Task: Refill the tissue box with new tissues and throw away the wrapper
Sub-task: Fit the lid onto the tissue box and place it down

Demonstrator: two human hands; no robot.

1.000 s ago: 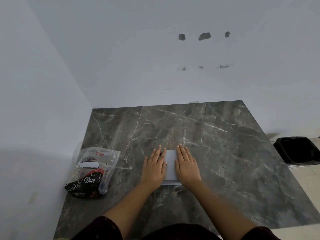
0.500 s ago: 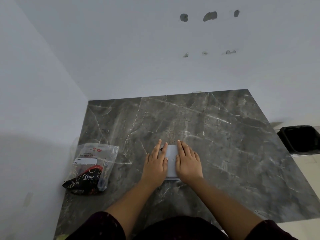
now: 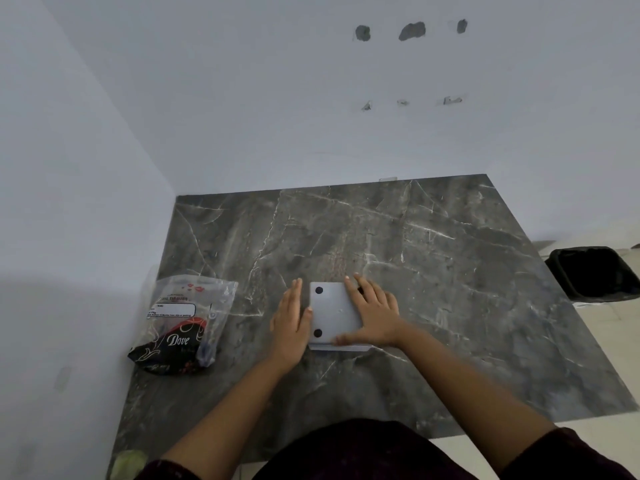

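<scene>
Fingers of the right hand lie flat, covering the right part of the grey tissue box. Two black dots mark its left side. Left hand rests open against that edge.

Dark marble table against pale walls with chipped patches

You see a dark grey, white-veined marble desk, a pale grey tissue box with black dots, and a black bin.
</scene>
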